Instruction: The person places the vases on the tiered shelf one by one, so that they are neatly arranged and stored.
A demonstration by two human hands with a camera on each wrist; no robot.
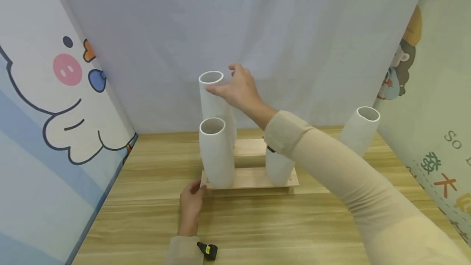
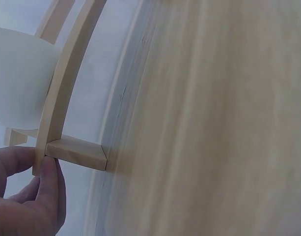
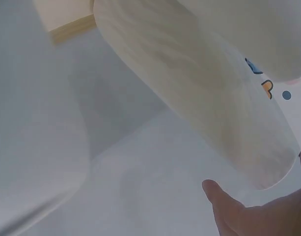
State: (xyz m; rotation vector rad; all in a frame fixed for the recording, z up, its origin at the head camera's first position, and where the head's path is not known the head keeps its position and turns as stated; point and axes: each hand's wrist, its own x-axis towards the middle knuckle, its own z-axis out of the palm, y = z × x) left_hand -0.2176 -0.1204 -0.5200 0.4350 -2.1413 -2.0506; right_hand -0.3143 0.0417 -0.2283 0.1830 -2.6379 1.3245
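Four white vases are in the head view, three of them on a two-step wooden stand [image 1: 252,179]. My right hand [image 1: 239,89] is at the top of the tall back-left vase [image 1: 217,105], thumb and fingers spread apart. In the right wrist view a gap shows between one fingertip and that vase [image 3: 199,88]; thumb contact is hard to judge. My left hand [image 1: 191,201] pinches the left end of the stand's front step, also plain in the left wrist view. Directly in front stands another vase [image 1: 218,156]. A third vase [image 1: 278,169], partly behind my right sleeve, stands at the step's right end.
Another white vase [image 1: 359,132] stands farther right, its lower part hidden by my right arm. The wood-grain table [image 1: 154,216] meets a pale curtain [image 1: 165,52] at the back. Printed panels flank it on both sides.
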